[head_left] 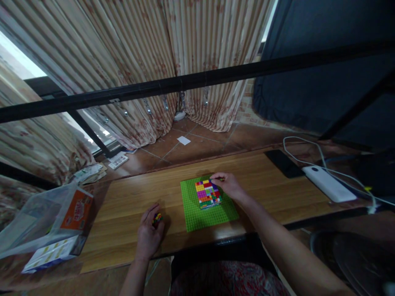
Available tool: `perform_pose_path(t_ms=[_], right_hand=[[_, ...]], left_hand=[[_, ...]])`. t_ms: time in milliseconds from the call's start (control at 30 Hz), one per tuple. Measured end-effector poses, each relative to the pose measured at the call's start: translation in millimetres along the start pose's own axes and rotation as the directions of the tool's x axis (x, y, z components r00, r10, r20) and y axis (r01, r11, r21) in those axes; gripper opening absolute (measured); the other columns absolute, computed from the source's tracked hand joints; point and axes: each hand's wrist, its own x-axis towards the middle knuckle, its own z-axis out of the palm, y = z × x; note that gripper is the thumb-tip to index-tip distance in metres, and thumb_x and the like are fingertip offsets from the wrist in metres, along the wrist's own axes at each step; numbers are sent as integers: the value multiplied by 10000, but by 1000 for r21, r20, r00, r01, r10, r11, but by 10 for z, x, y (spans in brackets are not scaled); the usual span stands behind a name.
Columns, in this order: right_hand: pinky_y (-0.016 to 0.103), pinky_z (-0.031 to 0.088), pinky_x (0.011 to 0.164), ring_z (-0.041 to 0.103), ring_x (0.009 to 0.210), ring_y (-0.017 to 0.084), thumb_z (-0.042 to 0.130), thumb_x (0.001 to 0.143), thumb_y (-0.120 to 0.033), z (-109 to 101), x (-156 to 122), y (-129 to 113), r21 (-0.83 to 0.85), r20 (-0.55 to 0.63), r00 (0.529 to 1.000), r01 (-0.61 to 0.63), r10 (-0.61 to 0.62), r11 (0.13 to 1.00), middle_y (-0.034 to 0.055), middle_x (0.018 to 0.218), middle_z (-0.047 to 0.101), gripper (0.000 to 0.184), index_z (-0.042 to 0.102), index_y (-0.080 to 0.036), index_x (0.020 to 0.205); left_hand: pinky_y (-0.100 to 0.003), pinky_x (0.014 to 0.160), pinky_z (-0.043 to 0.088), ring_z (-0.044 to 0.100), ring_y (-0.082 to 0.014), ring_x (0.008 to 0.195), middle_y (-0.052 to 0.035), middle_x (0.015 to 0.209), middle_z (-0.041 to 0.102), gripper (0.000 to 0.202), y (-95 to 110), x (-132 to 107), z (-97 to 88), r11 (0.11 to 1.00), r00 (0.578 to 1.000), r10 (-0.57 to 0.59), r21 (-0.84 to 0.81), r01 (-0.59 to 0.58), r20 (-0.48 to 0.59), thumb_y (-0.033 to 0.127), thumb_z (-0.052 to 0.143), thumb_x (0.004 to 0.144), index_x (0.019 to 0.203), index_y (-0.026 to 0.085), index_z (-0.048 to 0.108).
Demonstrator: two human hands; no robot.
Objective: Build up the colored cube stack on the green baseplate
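Observation:
A green studded baseplate lies on the wooden table in front of me. A block of many-coloured small bricks stands on it, toward its far right part. My right hand rests at the block's far right corner, fingers pinched together on the top edge. My left hand lies on the table left of the plate, curled around a few small coloured bricks.
A clear plastic bag with an orange box and printed sheets sits at the table's left end. A white power bank with white cables and a dark phone lie at the right. A black bar crosses overhead; curtains hang behind.

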Motion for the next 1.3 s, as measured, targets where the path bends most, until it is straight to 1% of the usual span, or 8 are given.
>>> perform_pose_path(t_ms=[367, 567, 733, 833, 933, 1033, 1167, 1300], right_hand=[[315, 489, 722, 642, 673, 165, 663, 666, -209, -9, 51, -132, 1, 57, 995, -77, 77, 997, 8, 711, 727, 93, 737, -188, 718], [328, 502, 717, 647, 673, 171, 712, 634, -264, -33, 41, -199, 11, 60, 996, -70, 69, 998, 13, 694, 720, 109, 725, -184, 707], [360, 516, 766, 670, 781, 208, 706, 659, -380, -99, -145, -360, 28, -234, 972, -14, 20, 1000, 60, 827, 743, 239, 727, -189, 801], [357, 514, 755, 664, 782, 214, 658, 741, -419, 39, -383, -569, 10, -341, 939, 39, -33, 999, 64, 828, 736, 249, 720, -190, 815], [328, 508, 733, 650, 795, 194, 607, 824, -386, 379, -666, -761, -15, -104, 987, 125, -126, 992, 43, 872, 721, 204, 717, -218, 861], [314, 497, 740, 639, 809, 178, 541, 870, -274, 832, -881, -801, -95, 204, 958, 223, -200, 970, 26, 880, 704, 176, 713, -245, 893], [320, 485, 775, 623, 820, 181, 532, 856, -164, 1354, -917, -639, -228, 366, 908, 301, -205, 926, 29, 882, 684, 200, 700, -243, 932], [322, 468, 823, 617, 894, 198, 564, 827, -109, 1645, -818, -483, -373, 430, 881, 370, -195, 851, 46, 936, 660, 211, 694, -238, 932]], left_hand=[[-471, 1049, 452, 565, -257, 1166, -107, 1230, 608, 344, 5, -4, -5, 1000, 1000, 28, 11, -28, 9, 244, 530, 808, 1141, 198, 601], [-482, 1033, 461, 574, -265, 1154, -111, 1208, 623, 339, -23, 0, 15, 999, 1000, 24, -24, -24, -9, 264, 552, 800, 1126, 196, 617], [-481, 1038, 451, 569, -258, 1171, -111, 1230, 621, 360, 14, -21, 3, 990, 999, -43, -135, 39, -30, 335, 503, 865, 1183, 199, 604], [-458, 1056, 437, 573, -235, 1177, -112, 1258, 617, 421, 49, -58, 2, 953, 986, -161, -266, 145, -38, 356, 438, 908, 1277, 188, 550], [-449, 1077, 419, 556, -231, 1219, -132, 1317, 590, 466, 55, -81, 22, 882, 960, -277, -409, 234, -49, 374, 416, 921, 1321, 155, 511], [-435, 1076, 421, 575, -222, 1198, -123, 1300, 606, 482, 51, -89, 29, 823, 936, -345, -501, 268, -66, 390, 426, 921, 1339, 162, 500], [-412, 1065, 430, 600, -212, 1155, -98, 1218, 647, 475, 59, -86, 7, 764, 903, -415, -581, 279, -113, 409, 470, 904, 1315, 178, 527], [-416, 1018, 471, 618, -214, 1112, -104, 1186, 650, 490, 37, -77, 17, 634, 855, -497, -734, 244, -145, 455, 460, 906, 1306, 181, 526]])
